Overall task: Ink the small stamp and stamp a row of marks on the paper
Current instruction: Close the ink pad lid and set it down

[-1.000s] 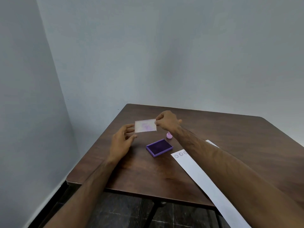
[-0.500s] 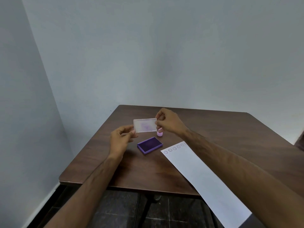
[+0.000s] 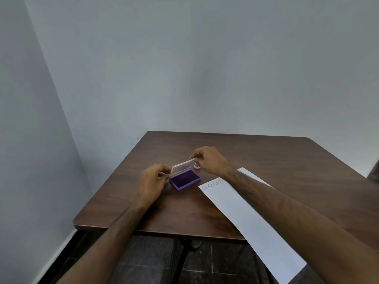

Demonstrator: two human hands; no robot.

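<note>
A purple ink pad point(image 3: 185, 179) lies open on the brown table point(image 3: 266, 160). Its clear lid point(image 3: 183, 166) is held tilted just above the pad's far edge, pinched at its left end by my left hand point(image 3: 152, 181) and at its right end by my right hand point(image 3: 209, 159). The small pink stamp point(image 3: 197, 166) stands on the table behind the pad, partly hidden by my right fingers. A long white paper strip point(image 3: 246, 218) runs from beside the pad toward me, with a row of several round purple marks point(image 3: 212, 184) at its far end.
The table stands in a corner between two pale walls, its near edge point(image 3: 143, 228) overhung by the paper strip. Below it show a dark tiled floor point(image 3: 155, 261) and the table's leg point(image 3: 182, 261).
Both hands have lowered the clear lid from mid-air down onto the far side of the ink pad, and it has tilted from upright toward flat. The camera has shifted.
</note>
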